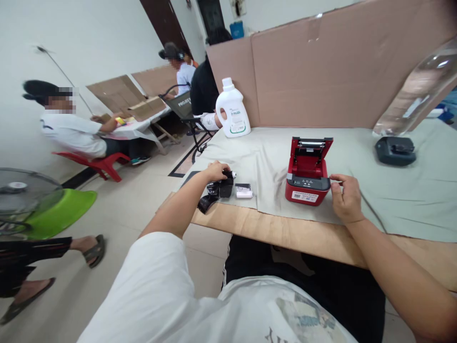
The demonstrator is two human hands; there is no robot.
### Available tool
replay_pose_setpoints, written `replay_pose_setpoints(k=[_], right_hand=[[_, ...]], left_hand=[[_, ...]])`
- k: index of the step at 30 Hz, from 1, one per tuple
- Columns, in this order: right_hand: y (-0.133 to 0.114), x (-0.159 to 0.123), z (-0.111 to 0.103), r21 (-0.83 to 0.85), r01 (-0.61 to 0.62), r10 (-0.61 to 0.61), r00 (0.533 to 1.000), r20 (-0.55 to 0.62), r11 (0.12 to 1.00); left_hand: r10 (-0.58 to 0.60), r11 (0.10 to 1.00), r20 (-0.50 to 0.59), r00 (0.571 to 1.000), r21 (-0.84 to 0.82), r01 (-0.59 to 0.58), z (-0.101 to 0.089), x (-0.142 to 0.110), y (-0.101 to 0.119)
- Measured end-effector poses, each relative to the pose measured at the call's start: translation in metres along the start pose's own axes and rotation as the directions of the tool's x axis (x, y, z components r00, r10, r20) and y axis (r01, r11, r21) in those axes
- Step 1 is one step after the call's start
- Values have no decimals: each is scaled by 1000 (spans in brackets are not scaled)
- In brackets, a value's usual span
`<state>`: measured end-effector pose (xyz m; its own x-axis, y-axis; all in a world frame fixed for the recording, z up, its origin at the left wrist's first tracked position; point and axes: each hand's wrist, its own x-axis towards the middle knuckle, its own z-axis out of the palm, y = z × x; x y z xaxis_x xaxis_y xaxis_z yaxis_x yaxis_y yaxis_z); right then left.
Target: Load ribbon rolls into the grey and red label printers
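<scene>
A small red and black label printer (307, 190) stands on the cloth in front of me with its lid raised and the compartment showing. My right hand (346, 197) is at its right side, fingertips at the corner, thumb and index finger apart, gripping nothing. To the left, my left hand (217, 170) curls its fingers over a small roll in dark wrapping (230, 175) with a white end. Below that hand lies crumpled black plastic wrap (210, 199). A white paper roll (244, 191) with a dark strip on top lies between the wrap and the printer.
A white jug (233, 112) stands at the back left, before a cardboard partition (321, 71). On the right are a dark device (395, 151) and a large clear bottle (417, 93), tilted. The wooden table edge (267, 227) runs close to me. Other people sit at tables beyond.
</scene>
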<state>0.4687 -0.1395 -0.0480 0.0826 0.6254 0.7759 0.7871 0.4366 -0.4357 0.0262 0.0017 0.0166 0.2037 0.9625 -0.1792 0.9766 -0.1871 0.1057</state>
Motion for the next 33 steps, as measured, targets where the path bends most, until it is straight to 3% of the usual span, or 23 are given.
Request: replay_pose_setpoints(k=[4, 8, 13, 16, 19, 21, 22, 24, 25, 26, 28, 29, 30, 31, 33], right_hand=[[1, 0, 0, -9, -2, 2, 1000, 9, 1000], [1, 0, 1, -2, 1, -1, 1000, 12, 1000], [2, 0, 1, 10, -13, 12, 1000, 19, 1000], [2, -1, 1, 14, -7, 7, 1000, 12, 1000], [0, 0, 0, 31, -6, 6, 1000, -5, 1000], [-2, 1, -1, 49, -10, 11, 1000, -15, 999], [-3, 2, -1, 58, -12, 13, 1000, -18, 998], [-5, 2, -2, 70, -12, 13, 1000, -20, 998], [-5, 2, -2, 73, -11, 12, 1000, -20, 997], [-6, 2, -2, 76, -7, 8, 1000, -21, 997], [-6, 2, -2, 79, 6, -4, 1000, -26, 997], [-6, 2, -3, 79, 18, -15, 999, -30, 997], [-7, 3, -4, 77, 34, -32, 999, -35, 996], [-8, 3, -5, 74, 60, -58, 998, -41, 995], [-13, 5, -9, 60, 141, -138, 989, -50, 988]], left_hand=[[78, 995, -93, 993, -48, -82, 0, 1, -18], [-25, 993, -83, 996, -118, 15, 1, -1, -38], [-90, 989, -68, 994, -127, 81, 6, -12, -42], [-163, 982, -160, 974, -126, 143, -10, -16, -39], [-261, 951, -335, 905, -253, 180, -39, -24, -28], [-235, 895, -372, 898, -442, 51, -61, -35, -9], [-160, 839, -337, 928, -542, -52, -71, -44, 5], [125, 668, -155, 980, -717, -199, -87, -64, 41], [301, 611, -38, 953, -760, -224, -93, -74, 61], [461, 584, 88, 883, -780, -227, -97, -84, 83], [680, 561, 258, 686, -786, -260, -97, -94, 125], [733, 545, 272, 623, -783, -299, -94, -94, 145], [765, 524, 250, 593, -778, -348, -90, -89, 164], [779, 506, 202, 594, -762, -404, -84, -81, 181], [750, 531, 92, 655, -675, -512, -69, -56, 211]])
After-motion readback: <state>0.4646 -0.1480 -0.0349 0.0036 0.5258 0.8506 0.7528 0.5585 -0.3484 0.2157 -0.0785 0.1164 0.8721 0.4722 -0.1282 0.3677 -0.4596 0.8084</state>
